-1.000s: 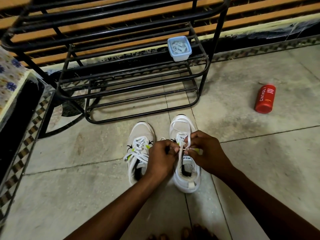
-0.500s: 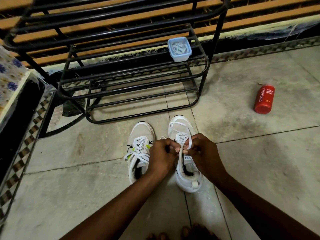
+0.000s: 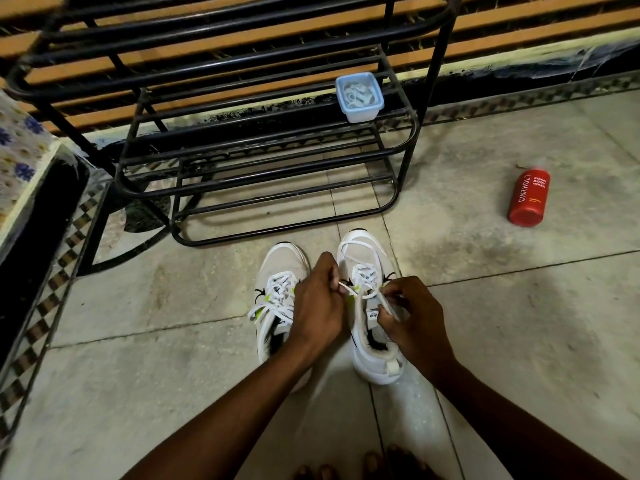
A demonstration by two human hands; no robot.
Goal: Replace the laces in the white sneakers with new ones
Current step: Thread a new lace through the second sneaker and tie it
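On the tiled floor (image 3: 519, 341), the black metal rack (image 3: 263, 161) stands just beyond the toes of my 2 white sneakers (image 3: 375, 362), leaving open room to the right out toward the red bottle (image 3: 529, 197). My left hand (image 3: 317, 306) pinches 1 strand of the lace (image 3: 358, 249) while my right hand (image 3: 412, 318) grips the other over the right shoe's tongue. I judge that even tension on both ends and pulling toward me, clear of the rack, serves best.
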